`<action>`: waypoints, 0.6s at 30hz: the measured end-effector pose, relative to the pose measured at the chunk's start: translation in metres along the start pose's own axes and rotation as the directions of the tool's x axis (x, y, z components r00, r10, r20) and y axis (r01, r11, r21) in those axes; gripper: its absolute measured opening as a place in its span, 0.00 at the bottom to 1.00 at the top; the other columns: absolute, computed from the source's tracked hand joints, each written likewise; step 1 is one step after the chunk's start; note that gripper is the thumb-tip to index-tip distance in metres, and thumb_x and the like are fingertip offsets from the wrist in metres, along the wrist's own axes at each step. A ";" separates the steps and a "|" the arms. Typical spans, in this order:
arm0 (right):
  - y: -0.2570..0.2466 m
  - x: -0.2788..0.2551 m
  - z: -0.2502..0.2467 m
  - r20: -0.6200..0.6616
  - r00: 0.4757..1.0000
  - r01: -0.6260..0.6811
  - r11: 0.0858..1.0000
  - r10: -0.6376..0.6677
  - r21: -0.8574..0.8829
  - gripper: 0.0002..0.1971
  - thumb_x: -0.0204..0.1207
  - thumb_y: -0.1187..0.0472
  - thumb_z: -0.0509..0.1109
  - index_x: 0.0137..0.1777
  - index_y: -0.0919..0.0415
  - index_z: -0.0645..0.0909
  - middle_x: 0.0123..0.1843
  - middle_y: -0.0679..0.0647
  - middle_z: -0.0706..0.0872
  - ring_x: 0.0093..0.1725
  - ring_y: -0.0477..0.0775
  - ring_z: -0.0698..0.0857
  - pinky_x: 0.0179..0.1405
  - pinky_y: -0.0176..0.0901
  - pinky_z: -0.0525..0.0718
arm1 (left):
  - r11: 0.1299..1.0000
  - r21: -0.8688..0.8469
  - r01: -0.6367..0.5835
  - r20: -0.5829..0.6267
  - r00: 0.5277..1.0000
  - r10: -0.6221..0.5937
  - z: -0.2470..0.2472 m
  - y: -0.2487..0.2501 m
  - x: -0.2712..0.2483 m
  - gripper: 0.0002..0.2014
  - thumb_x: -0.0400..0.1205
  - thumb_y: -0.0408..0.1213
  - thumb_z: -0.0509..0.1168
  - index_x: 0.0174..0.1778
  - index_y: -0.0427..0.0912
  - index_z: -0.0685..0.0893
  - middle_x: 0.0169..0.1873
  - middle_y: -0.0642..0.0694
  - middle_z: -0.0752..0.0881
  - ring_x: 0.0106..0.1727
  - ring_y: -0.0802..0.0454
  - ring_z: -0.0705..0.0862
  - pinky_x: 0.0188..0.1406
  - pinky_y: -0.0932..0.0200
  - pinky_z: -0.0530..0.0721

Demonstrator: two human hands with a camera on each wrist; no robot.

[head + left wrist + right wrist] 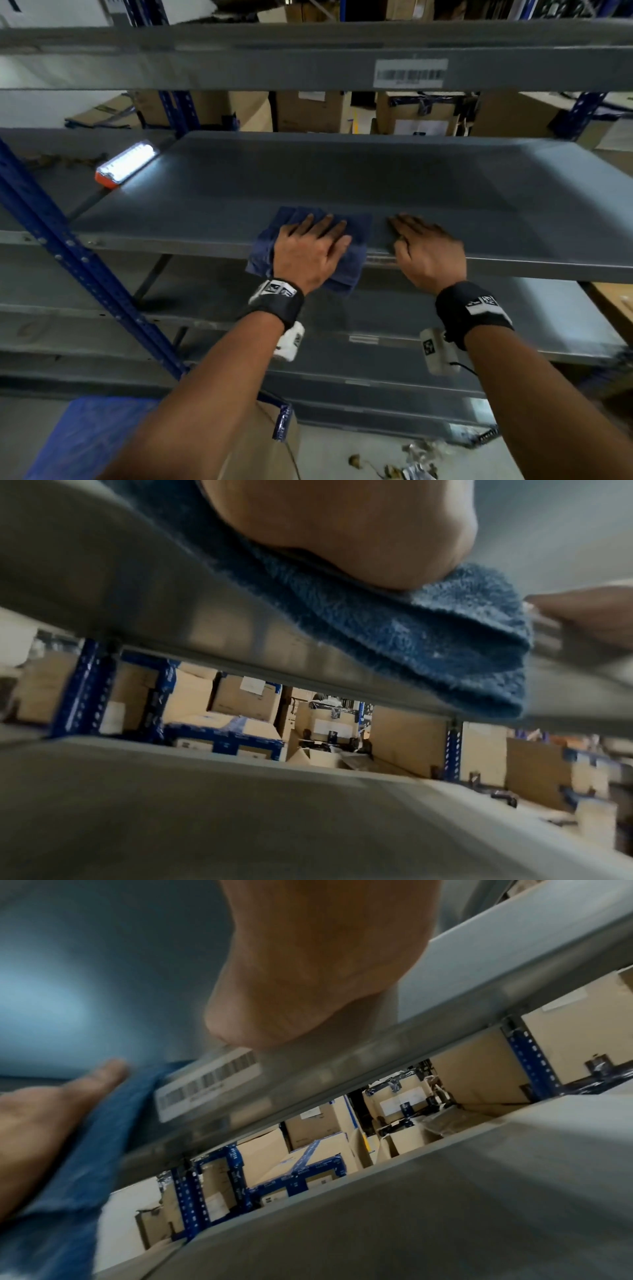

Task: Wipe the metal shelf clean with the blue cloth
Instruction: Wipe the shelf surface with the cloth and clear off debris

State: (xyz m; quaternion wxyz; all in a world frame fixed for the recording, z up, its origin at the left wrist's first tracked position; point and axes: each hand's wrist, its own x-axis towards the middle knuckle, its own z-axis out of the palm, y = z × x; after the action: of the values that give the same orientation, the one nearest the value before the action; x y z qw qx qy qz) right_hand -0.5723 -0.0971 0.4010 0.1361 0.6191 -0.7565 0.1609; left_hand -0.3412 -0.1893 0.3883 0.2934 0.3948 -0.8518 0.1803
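A folded blue cloth (356,233) lies on the front part of the grey metal shelf (342,174), and part of it hangs over the front edge. My left hand (315,240) lies flat on the cloth with straight fingers. In the left wrist view the heel of my left hand (359,534) presses on the blue cloth (428,642). Just right of the cloth, my right hand (424,243) rests flat on the bare shelf at its front edge. The right wrist view shows my right palm (308,974) on the shelf lip above a barcode label (205,1080).
A lit lamp with an orange end (126,164) lies at the shelf's back left. Blue uprights (68,246) stand at the left. Another shelf (308,58) runs overhead, and lower shelves (376,318) lie beneath. Cardboard boxes (418,113) fill the space behind.
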 end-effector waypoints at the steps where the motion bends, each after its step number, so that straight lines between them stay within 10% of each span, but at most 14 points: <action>1: 0.011 -0.002 -0.001 0.007 1.000 -0.004 1.000 0.004 -0.003 0.28 0.81 0.47 0.49 0.80 0.44 0.71 0.81 0.45 0.75 0.77 0.52 0.76 0.74 0.53 0.77 | 1.000 0.022 -0.023 0.015 1.000 0.022 -0.002 -0.012 -0.002 0.23 0.90 0.58 0.48 0.69 0.57 0.85 0.68 0.54 0.86 0.69 0.45 0.84 0.57 0.45 0.78; 9: 0.053 -0.009 -0.001 -0.042 0.990 -0.134 0.990 0.132 -0.050 0.28 0.81 0.47 0.50 0.80 0.42 0.72 0.81 0.44 0.74 0.79 0.50 0.74 0.78 0.54 0.73 | 0.952 0.012 0.305 -0.122 0.946 -0.301 -0.007 -0.063 -0.017 0.14 0.86 0.42 0.60 0.56 0.46 0.91 0.54 0.45 0.92 0.58 0.43 0.89 0.53 0.47 0.81; 14: 0.053 -0.011 0.002 -0.060 0.985 -0.163 0.985 0.160 -0.058 0.27 0.81 0.47 0.50 0.79 0.40 0.73 0.80 0.42 0.75 0.79 0.47 0.74 0.77 0.51 0.74 | 0.986 -0.135 0.098 -0.092 0.990 -0.110 0.016 0.040 0.008 0.15 0.84 0.44 0.61 0.58 0.47 0.91 0.58 0.49 0.91 0.64 0.48 0.87 0.56 0.47 0.79; 18: 0.060 -0.014 0.001 -0.056 0.988 -0.151 0.986 0.147 -0.065 0.27 0.82 0.48 0.49 0.79 0.41 0.73 0.80 0.42 0.76 0.79 0.46 0.74 0.77 0.50 0.75 | 0.993 -0.111 -0.043 -0.073 0.997 0.035 0.012 0.030 0.010 0.19 0.88 0.47 0.55 0.62 0.48 0.90 0.62 0.50 0.90 0.65 0.50 0.87 0.56 0.46 0.80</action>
State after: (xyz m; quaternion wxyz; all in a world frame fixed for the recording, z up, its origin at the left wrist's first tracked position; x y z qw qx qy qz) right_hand -0.6283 -0.0739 0.3899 0.1642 0.5515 -0.8020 0.1604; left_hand -0.3740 -0.1822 0.3830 0.3417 0.3541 -0.8572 0.1519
